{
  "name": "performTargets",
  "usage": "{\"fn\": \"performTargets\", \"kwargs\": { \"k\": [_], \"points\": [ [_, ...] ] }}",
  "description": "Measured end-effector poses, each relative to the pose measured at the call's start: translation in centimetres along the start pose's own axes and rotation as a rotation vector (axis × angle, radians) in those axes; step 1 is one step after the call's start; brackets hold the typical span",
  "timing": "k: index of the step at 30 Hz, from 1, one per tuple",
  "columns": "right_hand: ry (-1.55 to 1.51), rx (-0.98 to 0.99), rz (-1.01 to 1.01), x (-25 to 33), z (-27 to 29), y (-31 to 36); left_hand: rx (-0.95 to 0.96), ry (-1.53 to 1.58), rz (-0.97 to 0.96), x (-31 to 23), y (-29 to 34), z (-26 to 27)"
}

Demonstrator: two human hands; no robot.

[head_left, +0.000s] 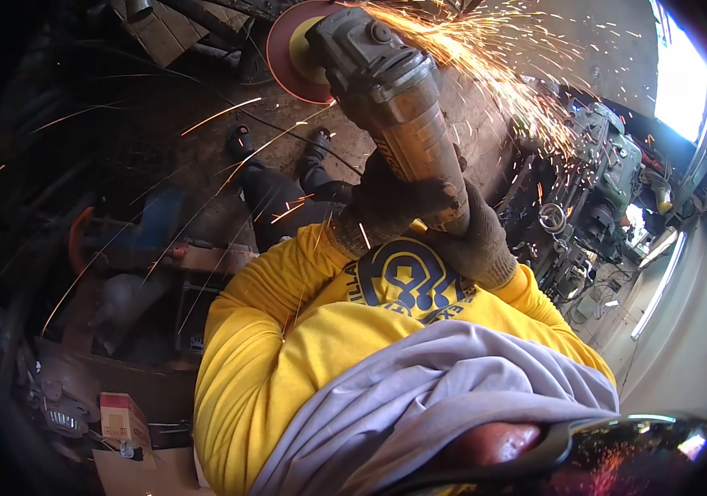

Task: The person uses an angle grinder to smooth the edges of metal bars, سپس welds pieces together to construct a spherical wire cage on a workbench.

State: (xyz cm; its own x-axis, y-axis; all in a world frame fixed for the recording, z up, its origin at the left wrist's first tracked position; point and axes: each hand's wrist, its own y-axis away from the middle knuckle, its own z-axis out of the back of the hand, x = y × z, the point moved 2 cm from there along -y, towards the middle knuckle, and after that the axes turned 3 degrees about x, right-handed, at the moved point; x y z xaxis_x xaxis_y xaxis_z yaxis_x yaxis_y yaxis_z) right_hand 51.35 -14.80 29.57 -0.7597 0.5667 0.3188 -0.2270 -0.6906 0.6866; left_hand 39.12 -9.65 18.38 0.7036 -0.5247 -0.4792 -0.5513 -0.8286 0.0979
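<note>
L grip (391, 204) & R grip (482, 240) clenched rnd grinder (403, 120) body, disc (286, 54) fwd.

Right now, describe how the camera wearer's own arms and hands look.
Both arms are in long, creased yellow sleeves. The left hand and right hand wear dark, brownish knitted gloves; the right glove's ribbed cuff meets the sleeve.
</note>
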Motion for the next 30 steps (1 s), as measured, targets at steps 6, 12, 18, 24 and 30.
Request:
{"fn": "performTargets", "kwargs": {
  "k": [6, 12, 18, 24, 30],
  "points": [
    [-0.003, 0.003, 0.003, -0.1, 0.2, -0.3, 0.030, 0.012, 0.024, 1.6, -0.2, 0.7],
    [-0.004, 0.035, 0.082, -1.2, -0.2, -0.6, 0.022, -0.036, 0.070, -0.1, 0.7, 0.6],
    [0.103, 0.057, 0.226, -1.8, -0.9, -0.4, 0.032, -0.462, 0.035, -0.4, 3.4, 1.7],
    [-0.167, -0.186, 0.419, -1.5, -1.3, 0.3, 0.043, -0.560, -0.027, -3.8, 1.2, -1.2],
    [-0.801, -0.124, 0.366, -2.7, 1.1, -0.7, 0.099, -0.710, -0.185, -6.6, -4.3, -7.0]
  ]
}}
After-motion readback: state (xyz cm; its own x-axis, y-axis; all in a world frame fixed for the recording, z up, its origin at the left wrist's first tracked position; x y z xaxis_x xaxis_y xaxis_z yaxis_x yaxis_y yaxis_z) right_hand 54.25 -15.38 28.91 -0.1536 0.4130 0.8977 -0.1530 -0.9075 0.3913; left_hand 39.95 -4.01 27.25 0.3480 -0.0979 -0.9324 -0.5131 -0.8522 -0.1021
